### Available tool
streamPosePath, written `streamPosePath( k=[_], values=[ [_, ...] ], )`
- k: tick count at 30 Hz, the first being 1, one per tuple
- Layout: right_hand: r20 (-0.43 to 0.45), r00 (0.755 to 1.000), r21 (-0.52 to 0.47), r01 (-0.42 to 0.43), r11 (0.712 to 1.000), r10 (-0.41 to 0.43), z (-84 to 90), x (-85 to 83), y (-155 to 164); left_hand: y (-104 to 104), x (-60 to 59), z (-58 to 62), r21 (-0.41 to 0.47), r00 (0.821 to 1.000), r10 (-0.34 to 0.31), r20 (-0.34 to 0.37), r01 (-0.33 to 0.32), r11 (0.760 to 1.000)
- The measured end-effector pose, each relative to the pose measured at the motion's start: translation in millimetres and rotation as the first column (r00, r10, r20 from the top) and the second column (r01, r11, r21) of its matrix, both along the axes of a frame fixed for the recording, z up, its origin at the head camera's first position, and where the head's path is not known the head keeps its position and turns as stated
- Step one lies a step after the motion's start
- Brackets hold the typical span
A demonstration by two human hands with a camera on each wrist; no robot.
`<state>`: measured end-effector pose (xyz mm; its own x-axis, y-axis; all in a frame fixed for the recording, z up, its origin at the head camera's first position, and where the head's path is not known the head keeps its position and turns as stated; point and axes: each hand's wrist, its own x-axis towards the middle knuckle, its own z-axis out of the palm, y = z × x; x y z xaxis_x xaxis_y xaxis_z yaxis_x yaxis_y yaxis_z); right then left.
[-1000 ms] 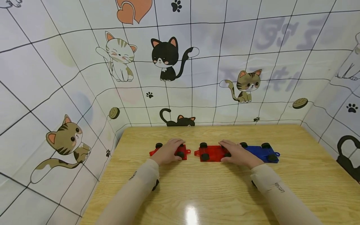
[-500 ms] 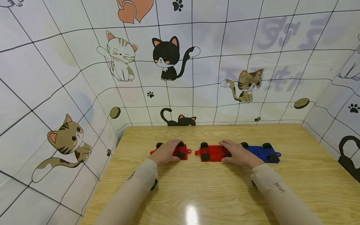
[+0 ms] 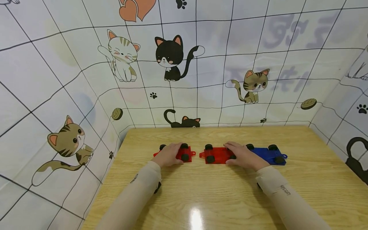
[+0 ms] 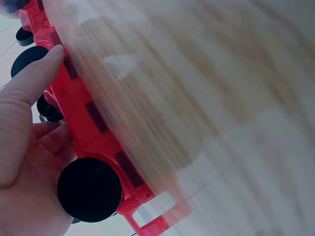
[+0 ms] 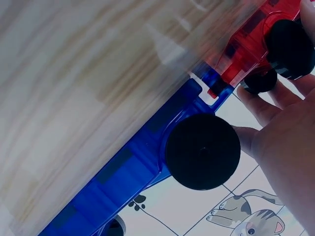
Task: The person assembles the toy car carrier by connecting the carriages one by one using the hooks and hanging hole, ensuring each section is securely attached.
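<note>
In the head view, a red toy train wagon (image 3: 186, 154) lies wheels-up at the table's far left, its ring hitch pointing right. My left hand (image 3: 169, 155) grips it across its middle, thumb along the near side and fingers on the far side. A second red toy train wagon (image 3: 216, 155) lies to its right in line, a small gap between their hitches. My right hand (image 3: 242, 156) holds its right end, thumb near and fingers far. In the right wrist view, a blue toy train wagon (image 5: 133, 164) joins this red one at a hitch (image 5: 215, 88).
The wooden table (image 3: 198, 188) meets a cloth wall (image 3: 212, 76) printed with cats and grid lines at the back. Similar cloth stands at both sides. A bright light reflection (image 3: 196, 218) shows near the front.
My left hand has slid slightly left on its red wagon, uncovering more of the right end and its far wheel. My right hand and the other wagons look the same.
</note>
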<state>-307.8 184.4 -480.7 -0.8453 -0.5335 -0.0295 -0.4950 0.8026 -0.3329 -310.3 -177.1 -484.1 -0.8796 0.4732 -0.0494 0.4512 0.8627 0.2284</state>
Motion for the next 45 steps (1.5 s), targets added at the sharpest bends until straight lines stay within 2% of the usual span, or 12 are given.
streamPosePath(
  k=[6, 12, 19, 30, 39, 45],
  values=[
    [-0.021, 0.999, 0.019, -0.023, 1.0, 0.024, 0.4, -0.8, -9, -3, 3.0, -1.2, -0.029, 0.999, 0.04, 0.016, -0.039, 0.999],
    [-0.07, 0.997, 0.059, -0.012, 0.998, 0.016, -0.1, -2.8, -12, 1, -0.5, -1.9, -0.032, 1.0, 0.022, 0.008, -0.021, 0.999],
    [-0.118, 0.99, 0.089, -0.071, 0.993, 0.082, 0.6, -2.3, -15, 1, -2.2, -6.0, -0.055, 0.999, 0.038, 0.0, -0.038, 0.998],
    [-0.061, 0.994, 0.083, -0.084, 0.993, 0.089, 2.1, -1.9, -18, 2, -1.8, -4.8, -0.053, 1.0, 0.029, 0.002, -0.028, 0.998],
    [-0.062, 0.988, 0.084, -0.133, 0.988, 0.139, 0.3, -6.4, -20, 0, -0.3, -2.5, -0.032, 1.0, 0.023, 0.007, -0.022, 0.999],
    [-0.042, 0.991, 0.068, -0.126, 0.99, 0.129, 1.8, -5.3, -19, 3, 0.8, -2.2, -0.024, 1.0, -0.016, -0.001, 0.016, 1.0]
  ],
)
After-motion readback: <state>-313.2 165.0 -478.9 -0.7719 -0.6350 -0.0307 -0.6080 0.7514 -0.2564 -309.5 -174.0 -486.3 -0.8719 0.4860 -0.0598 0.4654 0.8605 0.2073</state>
